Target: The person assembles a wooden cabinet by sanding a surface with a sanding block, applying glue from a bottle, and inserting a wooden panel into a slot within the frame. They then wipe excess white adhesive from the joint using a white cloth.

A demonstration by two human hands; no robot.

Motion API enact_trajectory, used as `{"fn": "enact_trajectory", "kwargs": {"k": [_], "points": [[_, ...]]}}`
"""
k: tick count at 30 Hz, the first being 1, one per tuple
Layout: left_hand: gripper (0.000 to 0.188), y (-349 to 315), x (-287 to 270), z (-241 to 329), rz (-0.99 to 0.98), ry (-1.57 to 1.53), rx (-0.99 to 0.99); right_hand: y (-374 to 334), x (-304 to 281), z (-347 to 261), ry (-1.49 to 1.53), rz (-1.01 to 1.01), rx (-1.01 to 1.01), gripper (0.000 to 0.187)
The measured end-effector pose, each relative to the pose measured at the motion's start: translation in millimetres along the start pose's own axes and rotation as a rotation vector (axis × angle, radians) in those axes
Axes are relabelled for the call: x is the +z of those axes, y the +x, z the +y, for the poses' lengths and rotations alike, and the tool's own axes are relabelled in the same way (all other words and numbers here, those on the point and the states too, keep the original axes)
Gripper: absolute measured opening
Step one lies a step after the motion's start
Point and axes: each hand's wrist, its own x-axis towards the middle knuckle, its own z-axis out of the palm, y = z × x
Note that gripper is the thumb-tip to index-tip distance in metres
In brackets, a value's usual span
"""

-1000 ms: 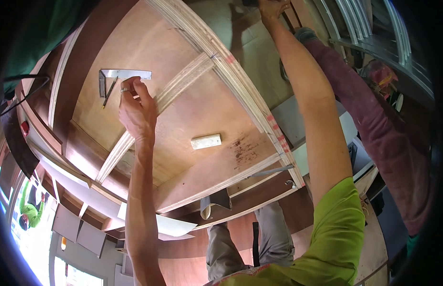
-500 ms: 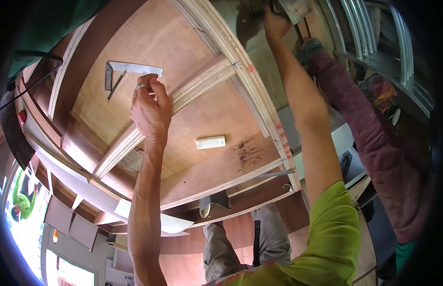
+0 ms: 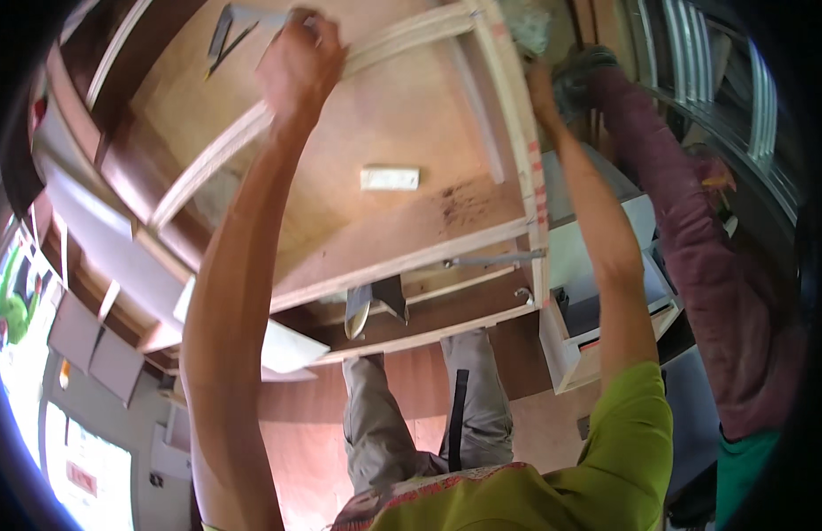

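Note:
My left hand, with a ring on one finger, is raised over the wooden frame panel. Its fingers are curled in, and motion blur hides whatever they may hold. Beside it on the panel lie a try square with a pale blade and a dark pencil. Past the frame's right edge my right hand reaches up close to a greyish, blurred object; its fingers are too unclear to read. A co-worker's gloved hand is right next to it.
A small white block lies in the panel's middle bay, near dark specks. Plywood ribs cross the panel. A metal bar rests along the near rail. To the right stand a white drawer box and metal ladder rails.
My view has shifted, so the panel sits higher in the picture. My right hand has drawn back toward me, nearer the co-worker's glove. My left hand remains near the try square.

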Motion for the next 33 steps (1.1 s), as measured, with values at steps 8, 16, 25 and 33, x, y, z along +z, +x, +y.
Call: {"fn": "enact_trajectory", "kwargs": {"k": [8,16,25,33], "points": [[0.035,-9.7,-17.0,10.9,0.009,-0.148,0.095,-203.4,-121.8,-73.1,0.211,0.439,0.110,0.049],[0.022,-204.6,-68.6,-89.2,0.338,-0.539,0.168,-450.3,-45.9,-170.7,0.238,0.181,0.293,0.030],[0.034,-613.8,-217.5,-315.9,0.263,-0.523,-0.977,-475.4,92.3,-369.8,0.513,-0.521,-0.066,0.029],[0.024,-741.6,-262.4,-315.2,0.194,-1.021,-1.080,-484.2,236.4,-428.0,0.609,-0.907,0.556,0.086]]}}
